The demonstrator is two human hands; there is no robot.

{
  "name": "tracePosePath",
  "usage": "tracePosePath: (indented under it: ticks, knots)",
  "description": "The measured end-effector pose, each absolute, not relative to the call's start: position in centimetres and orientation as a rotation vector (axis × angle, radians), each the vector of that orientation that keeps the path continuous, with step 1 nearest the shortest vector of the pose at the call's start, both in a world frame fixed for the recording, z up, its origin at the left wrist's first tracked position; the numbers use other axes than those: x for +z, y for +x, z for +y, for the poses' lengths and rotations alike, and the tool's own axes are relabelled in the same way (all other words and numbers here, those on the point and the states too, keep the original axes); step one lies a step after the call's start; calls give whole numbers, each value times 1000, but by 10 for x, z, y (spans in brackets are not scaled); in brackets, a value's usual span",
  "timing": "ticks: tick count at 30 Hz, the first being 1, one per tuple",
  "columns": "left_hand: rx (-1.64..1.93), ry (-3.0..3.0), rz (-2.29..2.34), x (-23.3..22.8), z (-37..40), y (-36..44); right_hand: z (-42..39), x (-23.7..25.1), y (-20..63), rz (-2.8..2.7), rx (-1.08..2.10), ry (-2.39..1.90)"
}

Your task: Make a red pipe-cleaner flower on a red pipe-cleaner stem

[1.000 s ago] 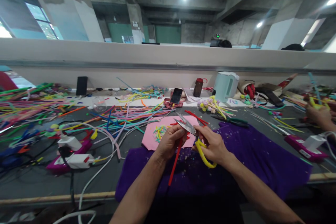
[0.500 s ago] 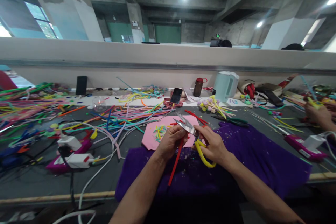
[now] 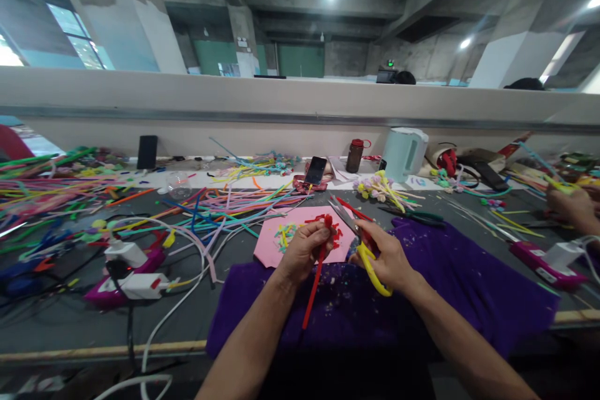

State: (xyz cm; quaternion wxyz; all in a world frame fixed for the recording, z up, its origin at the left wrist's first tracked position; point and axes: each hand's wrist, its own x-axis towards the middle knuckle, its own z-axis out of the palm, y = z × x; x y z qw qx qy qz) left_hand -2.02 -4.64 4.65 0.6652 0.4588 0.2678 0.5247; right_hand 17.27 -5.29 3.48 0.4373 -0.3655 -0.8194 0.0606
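Observation:
My left hand [image 3: 307, 249] pinches a red pipe cleaner [image 3: 313, 295]; its tip pokes up above my thumb and the long end hangs down toward me. In my right hand [image 3: 385, 256] is a pair of scissors [image 3: 374, 270] with yellow handles, its blades pointing up and left, apart from the red tip. Under both hands lies a pink sheet [image 3: 268, 239]. Short yellow and mint snippets [image 3: 285, 236] are heaped on its left, red snippets [image 3: 338, 231] on its right. A purple cloth [image 3: 248, 300] covers the table edge in front of me.
Long coloured pipe cleaners [image 3: 182, 200] spread over the left side. Purple power strips [image 3: 100, 290] with white plugs sit left and right. Behind stand a phone [image 3: 315, 170], a brown bottle [image 3: 355, 157] and a pale blue kettle [image 3: 404, 155]. Another person's hand [image 3: 572, 206] works at far right.
The scissors have drawn back to the right, away from the left hand, and their blades point more upward. The red tip above my left fingers now shows.

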Motion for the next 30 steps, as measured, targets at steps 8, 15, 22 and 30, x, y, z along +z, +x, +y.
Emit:
tracePosePath:
  ticks: [8,15,22,30]
  knots:
    - [1189,1132,606,48,-46,-19,-57,37,171,-2137,96,-925]
    - [1210,1126,599,45,-45,-19,-55,34,171,-2118,34,-922]
    - [1210,1097,638,46,-46,-19,-54,34,171,-2125,18,-897]
    - [1203,1068,638,50,-49,-18,-54,32,171,-2126,27,-866]
